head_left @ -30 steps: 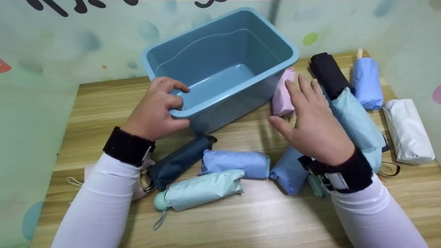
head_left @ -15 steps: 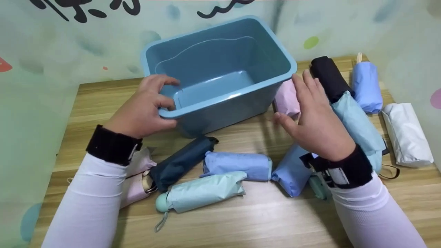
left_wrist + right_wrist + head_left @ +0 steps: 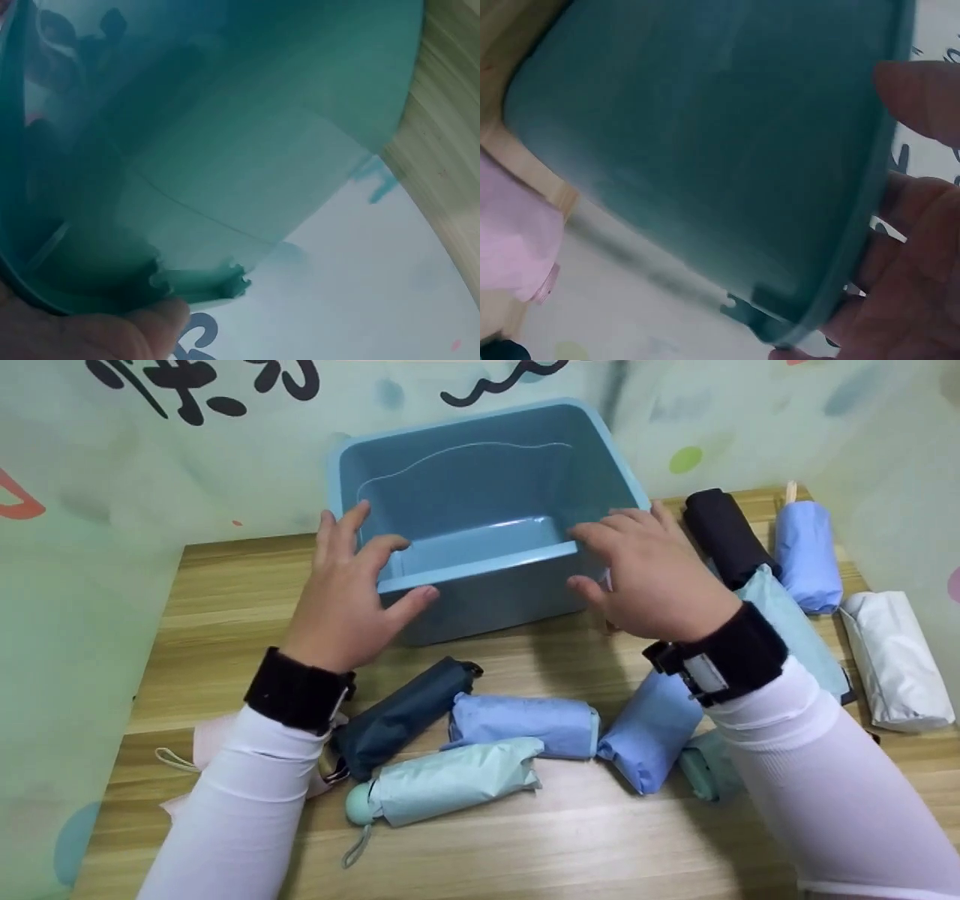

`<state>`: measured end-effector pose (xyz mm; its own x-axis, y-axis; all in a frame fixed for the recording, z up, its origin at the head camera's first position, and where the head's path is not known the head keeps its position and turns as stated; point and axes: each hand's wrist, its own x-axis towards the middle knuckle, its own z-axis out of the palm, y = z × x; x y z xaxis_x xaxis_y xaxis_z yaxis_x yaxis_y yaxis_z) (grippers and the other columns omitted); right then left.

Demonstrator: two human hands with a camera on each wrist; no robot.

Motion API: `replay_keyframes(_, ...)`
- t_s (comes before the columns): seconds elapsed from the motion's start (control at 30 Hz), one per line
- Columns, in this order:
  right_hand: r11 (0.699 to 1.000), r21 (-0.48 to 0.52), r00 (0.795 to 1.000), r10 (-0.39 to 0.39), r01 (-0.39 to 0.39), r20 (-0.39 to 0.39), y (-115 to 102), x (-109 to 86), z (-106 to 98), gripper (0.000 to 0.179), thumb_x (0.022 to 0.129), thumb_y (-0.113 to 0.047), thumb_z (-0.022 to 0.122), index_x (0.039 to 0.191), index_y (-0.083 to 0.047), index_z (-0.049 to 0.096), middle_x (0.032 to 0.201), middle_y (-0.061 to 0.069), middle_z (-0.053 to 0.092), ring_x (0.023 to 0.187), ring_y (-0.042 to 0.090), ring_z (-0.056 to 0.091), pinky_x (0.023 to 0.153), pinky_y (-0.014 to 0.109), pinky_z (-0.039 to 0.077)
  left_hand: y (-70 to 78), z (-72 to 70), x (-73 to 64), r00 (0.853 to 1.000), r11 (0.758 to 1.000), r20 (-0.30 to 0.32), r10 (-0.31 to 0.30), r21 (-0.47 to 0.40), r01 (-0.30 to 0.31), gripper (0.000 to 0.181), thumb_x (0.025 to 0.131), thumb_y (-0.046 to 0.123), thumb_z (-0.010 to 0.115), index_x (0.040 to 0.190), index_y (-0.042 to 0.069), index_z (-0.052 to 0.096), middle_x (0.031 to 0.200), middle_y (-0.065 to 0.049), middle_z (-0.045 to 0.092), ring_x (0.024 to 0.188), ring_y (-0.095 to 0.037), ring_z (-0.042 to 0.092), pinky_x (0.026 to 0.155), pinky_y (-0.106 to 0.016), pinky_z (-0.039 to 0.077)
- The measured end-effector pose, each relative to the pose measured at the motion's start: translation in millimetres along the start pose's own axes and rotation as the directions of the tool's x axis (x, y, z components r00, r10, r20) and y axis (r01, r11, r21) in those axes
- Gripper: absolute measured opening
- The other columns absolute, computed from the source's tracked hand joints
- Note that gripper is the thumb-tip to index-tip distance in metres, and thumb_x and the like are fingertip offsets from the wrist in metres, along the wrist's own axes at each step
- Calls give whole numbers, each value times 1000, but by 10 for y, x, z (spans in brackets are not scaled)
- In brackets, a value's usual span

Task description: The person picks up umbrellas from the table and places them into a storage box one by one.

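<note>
A blue plastic bin [image 3: 487, 611] stands against the back wall, its inside bare. My left hand [image 3: 337, 604] is at its front left corner, index finger bent over the rim and thumb in front of the outer wall. At the front right corner my right hand [image 3: 652, 574] grips the rim, fingers over it and thumb outside. The right wrist view has the bin's wall [image 3: 705, 150] with my thumb [image 3: 922, 97] at the rim. In the left wrist view, fingertips [image 3: 161, 322] touch the bin's edge. A pink folded umbrella [image 3: 514, 232] lies beside the bin, mostly hidden in the head view.
Folded umbrellas lie in front: navy [image 3: 409, 716], blue [image 3: 525, 725], mint [image 3: 454, 781], another blue [image 3: 649, 735]. Pink ones [image 3: 211, 739] are partly under my left forearm. At right lie black [image 3: 724, 536], light blue [image 3: 791, 619], blue [image 3: 810, 555] and white [image 3: 896, 660] ones. Printed walls surround the table.
The bin has turned so its front side faces me more squarely. My right hand has moved left and onto its rim. The left hand has spread its fingers around the front left corner.
</note>
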<state>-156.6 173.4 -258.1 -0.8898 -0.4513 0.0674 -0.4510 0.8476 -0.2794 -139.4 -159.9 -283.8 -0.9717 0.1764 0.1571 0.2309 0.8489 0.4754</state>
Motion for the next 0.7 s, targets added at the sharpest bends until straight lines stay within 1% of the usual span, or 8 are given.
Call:
replay_keyframes(0.07,1000,-15,1000,-10,10,-20,17,-18,33,53,104,-31,65,149,-5,57,145,22,61,141,45,45,127,70,11,-4,38,37,1000,1000,-16,13,-4,-13,65,94,54,74,143,13,62,175,-13,20,162,-48,0,126,-70,20)
replay_keyframes(0.17,1000,-18,997,-17,16,-72,52,-88,75,44,103,-27,67,139,-4,62,131,20,66,128,43,53,124,72,16,9,84,101,999,1000,-31,18,-8,-19,62,91,45,79,141,13,63,174,-13,24,163,-47,4,127,-68,20)
replay_keyframes(0.23,999,-26,992,-27,24,-126,80,-135,111,36,101,-25,69,130,-4,66,119,18,70,116,42,57,117,68,26,27,110,136,999,1000,-40,18,-13,-19,60,90,41,81,140,12,63,173,-13,27,162,-46,6,127,-66,22)
replay_keyframes(0.33,998,-48,971,-51,41,-233,124,-169,185,22,98,-19,71,110,-1,69,100,18,71,97,41,60,97,59,42,52,139,158,998,999,-55,20,-25,-21,59,88,36,81,140,12,63,172,-14,29,162,-45,9,127,-63,25)
replay_keyframes(0.4,997,-61,952,-62,46,-301,147,-169,232,16,95,-15,71,96,0,66,88,18,68,85,40,57,80,54,42,61,153,155,998,999,-61,28,-34,-30,60,89,34,81,141,11,62,171,-14,30,163,-44,10,128,-61,26)
replay_keyframes(0.47,997,-68,936,-61,39,-346,161,-158,272,17,93,-12,72,85,-1,62,81,18,65,80,40,54,71,52,42,61,154,133,998,999,-52,24,-47,-27,62,90,33,80,144,12,59,172,-13,28,163,-42,11,128,-59,28)
replay_keyframes(0.6,997,-70,923,-43,17,-382,167,-146,312,22,91,-12,74,78,-3,57,78,18,63,78,40,53,70,53,41,27,91,13,999,998,32,-32,-60,34,83,94,38,77,163,21,35,176,-13,12,158,-43,28,122,-59,38)
replay_keyframes(0.7,997,-72,918,-38,10,-394,174,-146,314,24,90,-12,74,77,-3,57,78,19,63,78,41,52,71,53,42,-43,-30,-143,986,993,117,-116,-25,120,103,96,50,73,171,32,4,178,-14,0,150,-48,40,114,-65,43)
